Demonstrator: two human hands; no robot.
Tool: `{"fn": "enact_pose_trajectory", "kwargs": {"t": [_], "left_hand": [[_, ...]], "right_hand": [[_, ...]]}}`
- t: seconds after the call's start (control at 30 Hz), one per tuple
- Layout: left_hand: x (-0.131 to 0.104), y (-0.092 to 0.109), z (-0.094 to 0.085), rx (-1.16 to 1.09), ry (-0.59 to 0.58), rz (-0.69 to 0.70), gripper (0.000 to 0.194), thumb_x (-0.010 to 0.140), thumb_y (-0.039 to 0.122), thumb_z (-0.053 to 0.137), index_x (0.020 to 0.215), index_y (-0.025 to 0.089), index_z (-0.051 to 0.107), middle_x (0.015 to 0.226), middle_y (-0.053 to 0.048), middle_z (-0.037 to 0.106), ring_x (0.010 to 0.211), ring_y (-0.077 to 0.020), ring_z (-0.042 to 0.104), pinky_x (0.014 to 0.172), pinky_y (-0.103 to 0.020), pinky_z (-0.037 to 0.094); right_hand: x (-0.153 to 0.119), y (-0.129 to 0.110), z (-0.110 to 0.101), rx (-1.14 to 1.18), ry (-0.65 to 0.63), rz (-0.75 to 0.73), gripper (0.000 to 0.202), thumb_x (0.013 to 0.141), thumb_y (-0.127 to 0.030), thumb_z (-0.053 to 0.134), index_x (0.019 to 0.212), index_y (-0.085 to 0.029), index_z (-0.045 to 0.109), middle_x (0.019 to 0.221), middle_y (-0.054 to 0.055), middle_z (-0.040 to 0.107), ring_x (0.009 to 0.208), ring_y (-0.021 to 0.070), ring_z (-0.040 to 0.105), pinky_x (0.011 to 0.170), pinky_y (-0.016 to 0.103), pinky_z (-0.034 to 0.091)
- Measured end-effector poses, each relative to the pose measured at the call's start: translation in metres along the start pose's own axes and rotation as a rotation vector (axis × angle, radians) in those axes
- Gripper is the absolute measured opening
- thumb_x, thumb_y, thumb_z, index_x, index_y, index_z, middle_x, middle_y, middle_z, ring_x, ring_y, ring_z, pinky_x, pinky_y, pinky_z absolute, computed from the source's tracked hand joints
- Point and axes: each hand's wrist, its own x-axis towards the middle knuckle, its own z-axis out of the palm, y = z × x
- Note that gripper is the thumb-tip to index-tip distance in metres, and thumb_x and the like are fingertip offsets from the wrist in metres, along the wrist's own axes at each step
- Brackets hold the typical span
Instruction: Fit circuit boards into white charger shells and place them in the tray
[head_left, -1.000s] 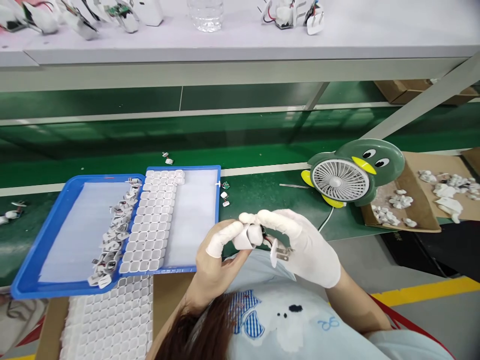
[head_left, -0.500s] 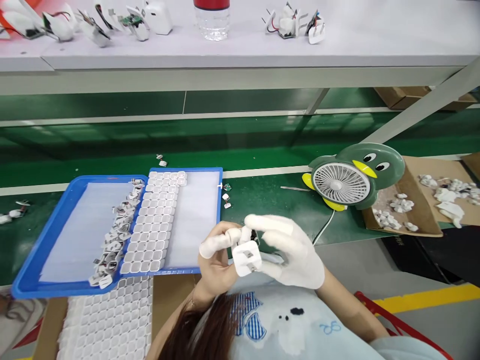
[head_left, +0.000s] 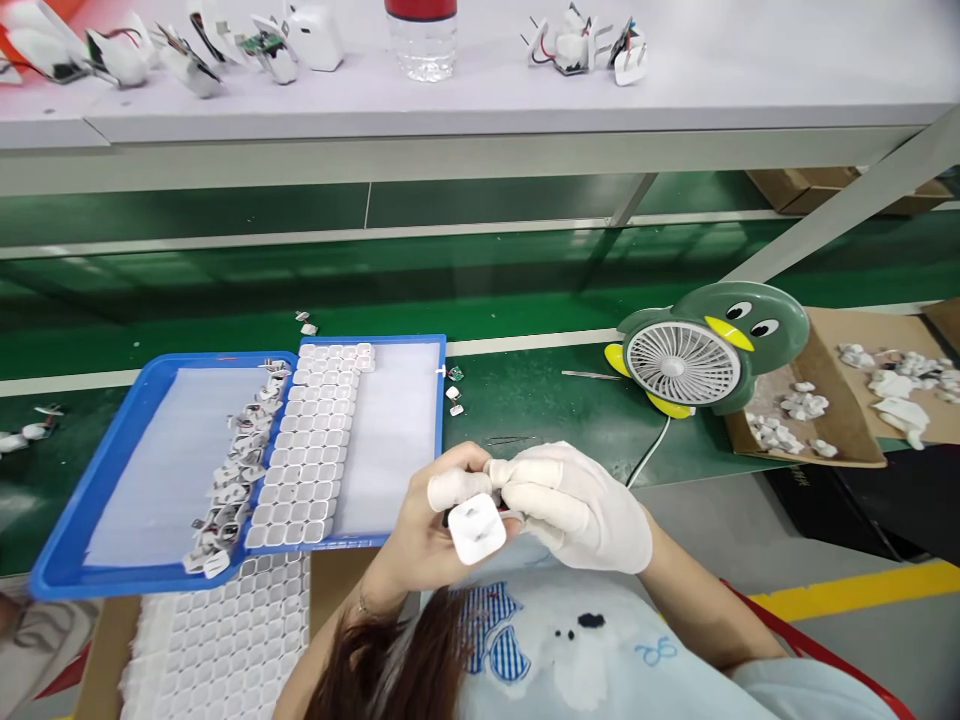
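A small white plug-like piece with a square face (head_left: 477,529) is held in front of my shirt. My left hand (head_left: 439,520), bare with a white cover on one finger, is closed around it. My right hand (head_left: 577,505), in a white glove, is closed too, its fingertips pressed against the piece's far side. Dark and red bits show between the fingers, partly hidden. To the left, a blue tray (head_left: 441,430) bears rows of white square housings (head_left: 307,430). Beside it, another blue tray (head_left: 82,480) holds a line of white assemblies with wires (head_left: 236,460).
A green penguin-shaped fan (head_left: 765,350) stands at right, near a cardboard box (head_left: 847,430) of white parts. Tweezers (head_left: 514,440) lie beyond my hands. A raised white shelf (head_left: 480,120) with a red-lidded bottle (head_left: 424,45) crosses the back. More housings (head_left: 217,640) sit below the trays.
My right hand's fingers have closed in around the piece. The square face has shifted slightly left and down and turned. Tweezers beyond the hands now show.
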Motion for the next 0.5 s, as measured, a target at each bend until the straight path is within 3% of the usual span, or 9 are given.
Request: {"fn": "enact_pose_trajectory", "kwargs": {"t": [0.07, 0.13, 0.2, 0.3, 0.4, 0.5], "left_hand": [[0.003, -0.002, 0.0, 0.061, -0.05, 0.027, 0.017, 0.077, 0.017, 0.07, 0.09, 0.021, 0.059, 0.084, -0.004, 0.058, 0.067, -0.014, 0.059, 0.054, -0.025, 0.049], [0.003, -0.005, 0.003, 0.079, -0.023, 0.098, 0.023, 0.076, 0.017, 0.072, 0.096, 0.021, 0.06, 0.086, -0.005, 0.06, 0.068, -0.0144, 0.06, 0.056, -0.025, 0.05], [0.001, -0.01, 0.007, 0.055, 0.051, 0.178, 0.037, 0.074, 0.015, 0.074, 0.107, 0.022, 0.058, 0.092, -0.006, 0.064, 0.073, -0.0165, 0.064, 0.06, -0.028, 0.053], [-0.006, -0.017, 0.011, 0.031, 0.143, 0.213, 0.067, 0.071, 0.01, 0.076, 0.127, 0.03, 0.047, 0.104, -0.007, 0.067, 0.087, -0.0215, 0.067, 0.071, -0.036, 0.058], [-0.008, -0.019, 0.009, 0.099, 0.13, 0.149, 0.067, 0.073, 0.014, 0.076, 0.132, 0.029, 0.048, 0.112, -0.01, 0.066, 0.097, -0.0253, 0.065, 0.079, -0.041, 0.059], [-0.003, -0.017, 0.006, 0.205, 0.11, 0.229, 0.06, 0.075, 0.013, 0.074, 0.131, 0.022, 0.054, 0.113, -0.013, 0.067, 0.101, -0.0263, 0.065, 0.079, -0.04, 0.059]], "right_hand": [[0.001, 0.002, 0.001, 0.0, -0.062, -0.002, 0.01, 0.094, -0.018, 0.044, 0.092, -0.023, 0.052, 0.075, 0.004, 0.064, 0.067, 0.0183, 0.06, 0.055, 0.033, 0.049], [-0.001, 0.005, 0.002, 0.041, -0.036, -0.004, 0.01, 0.092, -0.015, 0.045, 0.09, -0.023, 0.05, 0.072, 0.002, 0.061, 0.063, 0.0174, 0.058, 0.053, 0.031, 0.047], [-0.006, 0.008, 0.004, 0.069, 0.126, 0.049, 0.018, 0.088, -0.018, 0.054, 0.105, -0.023, 0.05, 0.09, 0.005, 0.064, 0.079, 0.0203, 0.063, 0.063, 0.036, 0.052], [-0.017, 0.01, 0.005, 0.06, 0.397, 0.229, 0.071, 0.077, -0.027, 0.071, 0.137, -0.027, 0.035, 0.133, 0.012, 0.05, 0.121, 0.0323, 0.052, 0.089, 0.053, 0.051], [-0.025, 0.008, 0.007, 0.109, 0.386, 0.382, 0.079, 0.075, -0.027, 0.069, 0.144, -0.028, 0.03, 0.146, 0.012, 0.038, 0.134, 0.0379, 0.039, 0.095, 0.061, 0.046], [-0.031, 0.004, 0.011, 0.142, 0.343, 0.415, 0.077, 0.076, -0.02, 0.065, 0.145, -0.03, 0.03, 0.148, 0.011, 0.037, 0.134, 0.0375, 0.04, 0.094, 0.061, 0.047]]}}
